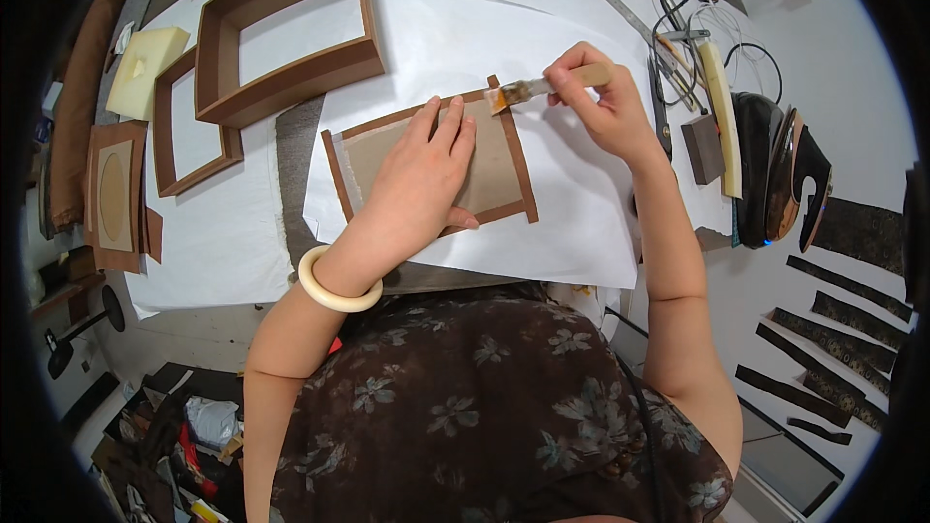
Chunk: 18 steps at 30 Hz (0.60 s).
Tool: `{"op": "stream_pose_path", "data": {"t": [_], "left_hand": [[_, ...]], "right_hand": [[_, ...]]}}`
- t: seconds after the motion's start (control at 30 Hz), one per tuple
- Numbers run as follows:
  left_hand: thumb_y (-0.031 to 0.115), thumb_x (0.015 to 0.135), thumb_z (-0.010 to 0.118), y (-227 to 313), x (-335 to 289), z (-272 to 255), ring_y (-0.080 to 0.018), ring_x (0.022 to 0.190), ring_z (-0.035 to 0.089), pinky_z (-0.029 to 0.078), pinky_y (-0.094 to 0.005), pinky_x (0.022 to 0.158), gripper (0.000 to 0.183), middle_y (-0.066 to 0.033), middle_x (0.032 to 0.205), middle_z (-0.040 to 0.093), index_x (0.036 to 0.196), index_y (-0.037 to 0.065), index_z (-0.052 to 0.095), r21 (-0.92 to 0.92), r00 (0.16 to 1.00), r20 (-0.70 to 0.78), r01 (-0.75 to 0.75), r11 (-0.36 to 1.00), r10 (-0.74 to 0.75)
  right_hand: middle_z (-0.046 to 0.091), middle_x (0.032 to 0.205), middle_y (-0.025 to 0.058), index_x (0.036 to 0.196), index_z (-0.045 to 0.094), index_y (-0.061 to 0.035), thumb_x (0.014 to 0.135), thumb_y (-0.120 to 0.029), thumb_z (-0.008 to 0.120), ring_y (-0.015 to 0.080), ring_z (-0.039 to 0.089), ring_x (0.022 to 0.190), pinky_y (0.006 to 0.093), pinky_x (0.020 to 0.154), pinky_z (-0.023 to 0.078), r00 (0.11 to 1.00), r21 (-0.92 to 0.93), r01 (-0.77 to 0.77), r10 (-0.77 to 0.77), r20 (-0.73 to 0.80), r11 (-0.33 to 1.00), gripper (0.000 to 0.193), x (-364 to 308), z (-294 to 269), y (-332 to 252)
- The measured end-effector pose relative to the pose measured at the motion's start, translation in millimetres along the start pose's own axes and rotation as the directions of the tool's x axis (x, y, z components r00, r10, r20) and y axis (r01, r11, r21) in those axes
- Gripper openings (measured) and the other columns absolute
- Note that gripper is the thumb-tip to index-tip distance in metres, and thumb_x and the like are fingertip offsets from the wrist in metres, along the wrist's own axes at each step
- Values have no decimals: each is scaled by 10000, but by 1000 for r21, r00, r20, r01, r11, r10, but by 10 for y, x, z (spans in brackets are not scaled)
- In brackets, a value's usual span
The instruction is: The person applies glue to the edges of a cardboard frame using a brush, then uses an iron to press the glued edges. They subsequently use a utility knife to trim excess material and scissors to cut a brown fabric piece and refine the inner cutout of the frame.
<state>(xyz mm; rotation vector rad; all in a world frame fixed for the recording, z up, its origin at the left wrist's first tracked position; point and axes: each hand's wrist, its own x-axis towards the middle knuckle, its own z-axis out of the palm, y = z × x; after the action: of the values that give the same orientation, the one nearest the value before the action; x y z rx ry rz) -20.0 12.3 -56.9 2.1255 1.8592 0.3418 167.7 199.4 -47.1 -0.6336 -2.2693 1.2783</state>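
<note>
A flat grey-beige board (497,169) edged with brown strips lies on white paper in front of me. My left hand (423,160) rests flat on it, fingers stretched out and thumb near the lower strip. Between the fingers and thumb of my right hand (603,102) is the wooden handle of a flat brush (518,92). The brush's bristles meet the brown strip (492,87) at the board's upper right corner. Whether the bristles carry glue cannot be made out.
Two brown open frames, a deep one (291,92) and a shallower one (167,150), stand at the left beside a yellow sponge block (147,71). A brown panel with an oval (114,196) lies farther left. Cables (678,0), a metal ruler (615,0) and a dark block (703,148) sit at the right.
</note>
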Motion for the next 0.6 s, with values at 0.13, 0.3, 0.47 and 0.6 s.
{"op": "stream_pose_path", "data": {"t": [0.13, 0.3, 0.47, 0.6], "left_hand": [[319, 581, 887, 6, 4, -6, -415, 1399, 327, 373, -445, 1132, 1032, -245, 1494, 363, 1402, -60, 391, 8, 1000, 8, 9, 1000, -9], [320, 581, 889, 3, -1, -5, -419, 1397, 328, 372, -448, 1130, 1035, -246, 1495, 360, 1405, -57, 388, 5, 1000, 9, 0, 1000, 0], [325, 590, 888, 0, 4, -10, -422, 1392, 328, 365, -452, 1135, 1023, -247, 1497, 357, 1401, -54, 394, 13, 1000, 12, -15, 1000, 15], [312, 619, 886, -16, 10, -15, -421, 1390, 329, 352, -450, 1145, 985, -243, 1485, 371, 1397, -49, 400, -6, 1000, 3, -14, 1000, 14]], "right_hand": [[637, 835, 54, 852, 633, 27, 964, -129, 584, 144, 626, 712, 276, 662, 489, 1000, 18, -8, 8, -9, 1000, 198, -78, 28, -33], [640, 752, 39, 882, 623, 9, 953, -125, 588, 139, 611, 682, 266, 635, 473, 999, -53, -53, 54, 6, 997, 156, -211, 40, -27], [638, 728, 48, 905, 626, 4, 930, -100, 605, 129, 597, 664, 263, 628, 461, 999, -59, -38, 36, -20, 998, 109, -365, 67, -130], [642, 778, 66, 912, 630, 20, 922, -69, 614, 121, 607, 676, 254, 629, 466, 986, -67, 28, -38, -162, 997, 91, -510, -2, -187]]}}
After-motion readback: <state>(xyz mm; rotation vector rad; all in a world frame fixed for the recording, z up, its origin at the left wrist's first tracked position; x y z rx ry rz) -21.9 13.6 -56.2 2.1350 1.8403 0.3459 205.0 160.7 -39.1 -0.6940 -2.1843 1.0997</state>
